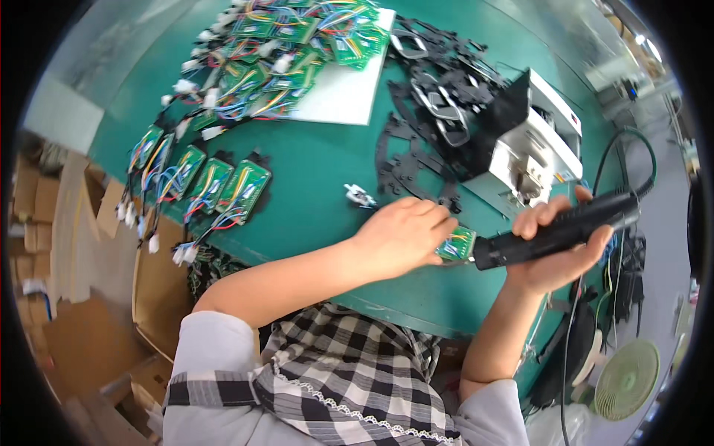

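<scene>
My right hand is wrapped round a black electric screwdriver, which lies almost level with its tip pointing left. That tip meets the near right edge of a small green circuit board with coloured wires. Fingers bent, my left hand grips this board from the left and covers part of it. Whether a black bracket lies under the board, I cannot tell. Just beyond my left hand is a small white connector piece. A silver and black screw feeder stands beyond the screwdriver.
Many wired green boards are heaped at the far left, partly on a white sheet. Several boards on black brackets line the left edge. Loose black plastic brackets lie mid-table. The screwdriver's cable loops at right. A fan stands lower right.
</scene>
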Motion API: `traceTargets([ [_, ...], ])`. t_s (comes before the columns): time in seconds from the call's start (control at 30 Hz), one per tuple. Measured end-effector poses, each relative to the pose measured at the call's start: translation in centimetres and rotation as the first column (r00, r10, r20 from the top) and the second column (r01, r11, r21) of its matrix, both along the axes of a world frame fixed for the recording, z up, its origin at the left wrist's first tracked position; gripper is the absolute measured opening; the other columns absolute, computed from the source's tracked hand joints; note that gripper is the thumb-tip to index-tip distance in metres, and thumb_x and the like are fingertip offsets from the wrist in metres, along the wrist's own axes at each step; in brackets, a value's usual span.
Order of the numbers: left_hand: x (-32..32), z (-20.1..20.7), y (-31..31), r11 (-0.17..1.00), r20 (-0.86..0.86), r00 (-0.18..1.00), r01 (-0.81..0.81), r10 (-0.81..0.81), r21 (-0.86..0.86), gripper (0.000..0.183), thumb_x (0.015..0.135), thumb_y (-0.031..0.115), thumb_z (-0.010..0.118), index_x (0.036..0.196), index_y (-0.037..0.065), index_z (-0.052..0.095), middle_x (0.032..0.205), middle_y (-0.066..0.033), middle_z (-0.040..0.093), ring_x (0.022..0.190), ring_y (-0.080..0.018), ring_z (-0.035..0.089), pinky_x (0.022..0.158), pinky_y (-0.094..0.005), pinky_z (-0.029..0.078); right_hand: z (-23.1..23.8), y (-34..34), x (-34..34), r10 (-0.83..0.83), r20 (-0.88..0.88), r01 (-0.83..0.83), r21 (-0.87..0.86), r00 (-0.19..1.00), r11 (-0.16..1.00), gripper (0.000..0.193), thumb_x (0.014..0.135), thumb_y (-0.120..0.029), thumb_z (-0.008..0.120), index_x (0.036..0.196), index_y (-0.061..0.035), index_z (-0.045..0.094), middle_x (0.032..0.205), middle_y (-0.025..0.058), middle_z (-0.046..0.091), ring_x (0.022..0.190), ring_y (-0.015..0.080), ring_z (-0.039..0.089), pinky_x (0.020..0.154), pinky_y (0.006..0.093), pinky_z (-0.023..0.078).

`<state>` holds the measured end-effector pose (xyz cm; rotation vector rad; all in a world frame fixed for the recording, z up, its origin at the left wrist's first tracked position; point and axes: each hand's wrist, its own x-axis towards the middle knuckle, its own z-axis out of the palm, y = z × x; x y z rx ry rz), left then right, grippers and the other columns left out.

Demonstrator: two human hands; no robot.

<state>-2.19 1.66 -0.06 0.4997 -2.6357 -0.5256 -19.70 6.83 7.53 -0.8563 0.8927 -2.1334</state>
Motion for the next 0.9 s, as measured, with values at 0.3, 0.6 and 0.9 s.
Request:
traceTargets([
  [0.3, 19.9, 8.0, -3.8, 0.462, -0.216, 0.450, -0.887, 0.866, 0.004, 0.041, 0.074, 0.021, 0.077, 0.109, 0.003, 0.063, 0.107, -0.0095, 0.061, 0.095, -0.0243, 0.060, 0.083, -0.0346, 0.049, -1.3, 1.4, -4.0, -0.081, -0.050, 0.083, 0.027, 0.995, 0.996, 0.057, 0.094, -0.057, 0.040, 0.116, -0.0045, 0.048, 0.067, 0.0089, 0.049, 0.047, 0.0168, 0.046, 0.043, 0.0288, 0.040],
  [0.6, 33.0, -0.2, -6.6, 0.229, -0.072, 0.224, -0.971, 0.972, 0.064, 0.046, 0.084, 0.033, 0.069, 0.117, 0.002, 0.059, 0.115, -0.0136, 0.058, 0.104, -0.0256, 0.057, 0.090, -0.0339, 0.044, -1.7, 1.0, -3.7, -0.088, -0.028, 0.089, 0.040, 0.996, 0.995, 0.055, 0.095, -0.055, 0.041, 0.116, -0.0048, 0.048, 0.069, 0.0094, 0.050, 0.048, 0.0177, 0.047, 0.044, 0.0297, 0.040],
  [0.9, 20.3, 6.3, -5.5, 0.430, -0.190, 0.523, -0.820, 0.831, -0.378, 0.038, 0.080, 0.027, 0.071, 0.112, 0.008, 0.063, 0.115, -0.0110, 0.062, 0.108, -0.0291, 0.057, 0.091, -0.0400, 0.043, -2.0, 0.8, -3.5, -0.150, 0.056, 0.144, 0.095, 0.987, 0.985, 0.054, 0.094, -0.056, 0.042, 0.115, -0.0065, 0.046, 0.066, 0.0096, 0.051, 0.046, 0.0197, 0.048, 0.044, 0.0336, 0.042],
])
